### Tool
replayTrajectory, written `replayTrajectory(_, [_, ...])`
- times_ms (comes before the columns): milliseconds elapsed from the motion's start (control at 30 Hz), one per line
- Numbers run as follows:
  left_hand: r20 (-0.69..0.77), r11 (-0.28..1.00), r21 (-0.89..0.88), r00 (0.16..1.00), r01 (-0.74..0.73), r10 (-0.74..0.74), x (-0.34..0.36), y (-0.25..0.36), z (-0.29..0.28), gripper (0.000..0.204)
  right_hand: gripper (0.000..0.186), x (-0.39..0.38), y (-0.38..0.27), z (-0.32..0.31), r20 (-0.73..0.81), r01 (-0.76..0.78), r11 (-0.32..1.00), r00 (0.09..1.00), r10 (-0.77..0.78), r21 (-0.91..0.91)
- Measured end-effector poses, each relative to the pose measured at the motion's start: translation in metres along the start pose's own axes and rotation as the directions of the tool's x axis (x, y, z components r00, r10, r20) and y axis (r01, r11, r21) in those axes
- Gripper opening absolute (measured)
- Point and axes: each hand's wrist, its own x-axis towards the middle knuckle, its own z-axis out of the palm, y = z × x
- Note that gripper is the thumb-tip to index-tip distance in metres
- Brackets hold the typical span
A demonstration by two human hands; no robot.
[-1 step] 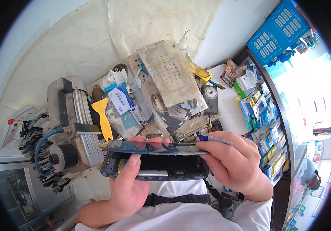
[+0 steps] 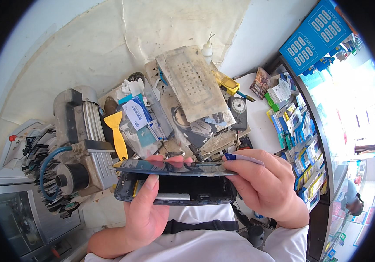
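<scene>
An opened phone is in front of my chest, its dark screen panel point(image 2: 170, 166) tilted up from the black phone body point(image 2: 187, 194). A gap lies between them along the near side, showing the dark inside with a silvery strip. My left hand point(image 2: 146, 196) is closed around the phone, thumb at the near side and fingertips showing behind the screen panel. With thumb and fingers my right hand point(image 2: 266, 185) pinches a thin blue-and-pale card point(image 2: 245, 159) at the panel's right end. Those fingers also meet the panel's edge.
Ahead lies a cluttered bench with a perforated metal plate point(image 2: 192, 83), a yellow scraper point(image 2: 116, 135) and a yellow-handled tool point(image 2: 227, 84). A pump with a motor point(image 2: 80, 126) stands left. Boxed goods point(image 2: 299, 131) fill a shelf at right. A person's arm point(image 2: 352, 198) shows far right.
</scene>
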Motion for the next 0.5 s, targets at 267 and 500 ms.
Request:
replayTrajectory(267, [0.010,1.000,0.027,1.000,-0.008,0.008,-0.0006,-0.0010,-0.0018,0.042,0.026,0.0018,0.0010,0.0024,-0.019,0.001,1.000,1.000,0.000,0.008])
replayTrajectory(500, [0.019,0.997,0.075,1.000,-0.007,0.005,0.0004,-0.0026,-0.0043,0.051,0.025,0.0028,0.0021,0.0034,-0.020,0.000,1.000,1.000,0.001,0.007])
